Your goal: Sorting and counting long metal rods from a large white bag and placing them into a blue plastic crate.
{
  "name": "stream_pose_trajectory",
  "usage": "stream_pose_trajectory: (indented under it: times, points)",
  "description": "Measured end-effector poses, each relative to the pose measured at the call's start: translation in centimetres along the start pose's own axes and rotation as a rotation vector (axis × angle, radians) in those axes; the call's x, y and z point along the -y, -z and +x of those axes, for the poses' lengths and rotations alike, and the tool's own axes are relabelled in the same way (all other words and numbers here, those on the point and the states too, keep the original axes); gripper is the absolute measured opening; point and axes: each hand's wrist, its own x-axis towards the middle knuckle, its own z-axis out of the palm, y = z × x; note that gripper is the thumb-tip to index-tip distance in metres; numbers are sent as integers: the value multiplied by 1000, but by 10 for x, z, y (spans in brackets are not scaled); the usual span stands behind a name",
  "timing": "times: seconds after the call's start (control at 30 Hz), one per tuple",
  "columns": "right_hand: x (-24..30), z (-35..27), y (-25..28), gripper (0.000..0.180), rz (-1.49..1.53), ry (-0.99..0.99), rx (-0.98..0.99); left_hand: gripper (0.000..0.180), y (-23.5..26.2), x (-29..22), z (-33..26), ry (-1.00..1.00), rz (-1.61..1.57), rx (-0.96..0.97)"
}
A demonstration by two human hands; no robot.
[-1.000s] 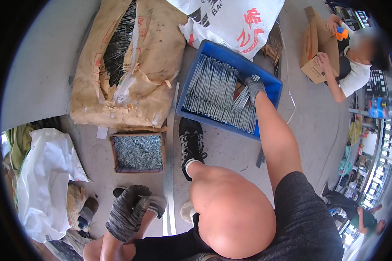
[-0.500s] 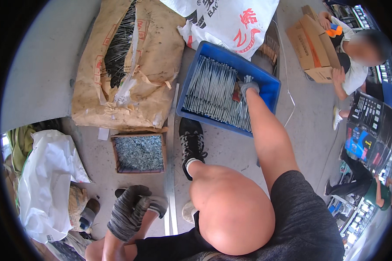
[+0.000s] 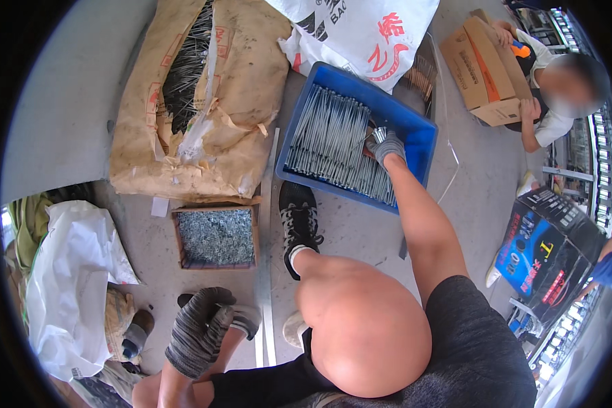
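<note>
Both hands gloved: right hand [image 3: 386, 144], still inside blue crate [image 3: 421, 139] upper centre, now grips metal rods [image 3: 333, 139]; left hand [image 3: 198, 331] remains loosely closed, empty, lower left

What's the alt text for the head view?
A person's gloved right hand reaches into a blue bin of long metal rods on a concrete floor, fingers closed on a few. The gloved left hand hangs by the knee, near a small box of screws.

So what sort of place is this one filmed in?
Probably a hardware shop or its stockroom floor: a blue crate of long metal rods, a torn paper sack of more rods, a small box of screws, and boxed goods nearby.
</note>
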Motion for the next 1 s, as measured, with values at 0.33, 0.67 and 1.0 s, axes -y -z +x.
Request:
stream_pose_trajectory:
  times: [0.33,0.67,1.0]
  points:
    - [-16,-79,98,50,38,44,-9,23,-1,-7,-8,-14,-29,-7]
    - [-121,-45,52,39,491,-116,390,24,-11,-9,-7,-47,21,63]
    - [40,17,-2,30,909,-463,315,24,1,1,-5,8,25,21]
